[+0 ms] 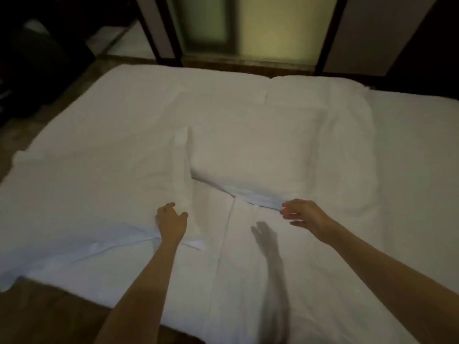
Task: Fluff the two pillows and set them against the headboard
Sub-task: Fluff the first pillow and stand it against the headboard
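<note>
Two white pillows lie flat on the white bed [409, 145]. The left pillow [99, 157] stretches toward the bed's left side; the right pillow [253, 150] sits in the middle, its near edge just beyond my right hand. My left hand [171, 223] rests at the left pillow's near right corner, fingers curled over the fabric; a firm grip does not show. My right hand [304, 216] hovers above the sheet by the right pillow's near corner, fingers apart and holding nothing. No headboard is identifiable in this dim, blurred view.
A folded white duvet [347, 115] bunches behind and to the right of the right pillow. Dark wooden posts and a frosted glass panel [273, 28] stand past the far edge. Brown floor [37, 316] shows at the near left corner.
</note>
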Demonstrator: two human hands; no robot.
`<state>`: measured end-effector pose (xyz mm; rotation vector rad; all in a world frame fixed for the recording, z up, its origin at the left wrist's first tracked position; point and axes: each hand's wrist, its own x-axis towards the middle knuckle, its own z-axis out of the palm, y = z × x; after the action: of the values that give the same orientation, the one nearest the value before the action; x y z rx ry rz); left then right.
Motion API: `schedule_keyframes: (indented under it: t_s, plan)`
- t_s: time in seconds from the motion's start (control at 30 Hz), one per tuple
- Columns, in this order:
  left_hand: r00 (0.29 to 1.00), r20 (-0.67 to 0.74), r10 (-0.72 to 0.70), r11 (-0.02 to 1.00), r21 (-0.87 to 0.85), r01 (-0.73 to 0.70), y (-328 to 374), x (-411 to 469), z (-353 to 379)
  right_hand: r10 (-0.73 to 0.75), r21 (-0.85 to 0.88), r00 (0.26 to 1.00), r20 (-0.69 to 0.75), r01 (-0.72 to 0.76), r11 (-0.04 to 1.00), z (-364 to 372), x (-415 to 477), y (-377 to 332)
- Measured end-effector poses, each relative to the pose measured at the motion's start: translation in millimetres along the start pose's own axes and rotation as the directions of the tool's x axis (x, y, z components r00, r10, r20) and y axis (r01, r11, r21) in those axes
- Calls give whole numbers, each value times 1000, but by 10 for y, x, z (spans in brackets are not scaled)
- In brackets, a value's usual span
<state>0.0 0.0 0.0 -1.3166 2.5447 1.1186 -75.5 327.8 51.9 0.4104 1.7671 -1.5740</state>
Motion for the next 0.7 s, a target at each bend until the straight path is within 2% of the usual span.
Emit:
schedule_keyframes:
  t_s: [0.07, 0.1, 0.17, 0.27, 0.33, 0.37, 0.4, 0.47, 0.53, 0.63, 0.7]
  plan:
    - [958, -103, -268, 957, -141, 253, -31, 140, -48, -5, -17, 1000, 17, 5, 1000, 191, 146, -39]
    - [901, -93, -424, 891, -222, 397, -69, 202, -61, 0, -19, 1000, 26, 0, 1000, 293, 201, -52]
    - [786, -7, -619, 742, -333, 582, -136, 277, -105, 11, -32, 999, 41, -9, 999, 481, 323, -82]
    - [743, 205, -637, 568, -527, 632, -294, 391, -91, 8, -56, 997, 74, -4, 998, 672, 464, -139]
    - [688, 389, -613, 311, -682, 662, -332, 473, -51, 10, -66, 996, 85, -4, 998, 744, 527, -169]
    - [693, 427, -581, 223, -735, 640, -358, 548, -26, 13, -71, 996, 90, -6, 997, 788, 591, -192]
    - [736, 412, -537, 200, -785, 586, -357, 591, 19, 14, -73, 996, 90, -7, 997, 807, 620, -212]
    - [828, 264, -495, 307, -838, 451, -327, 655, 90, 14, -71, 996, 93, -7, 997, 837, 661, -259]
    - [829, 144, -541, 407, -817, 408, -247, 719, 104, 14, -84, 997, 78, -7, 996, 870, 724, -319]
    - [835, 108, -540, 416, -828, 375, -100, 772, -13, 19, -76, 997, 78, -13, 997, 951, 793, -407]
    - [843, 105, -528, 455, -802, 386, -31, 772, -152, 20, -54, 995, 94, -14, 998, 1025, 822, -470]
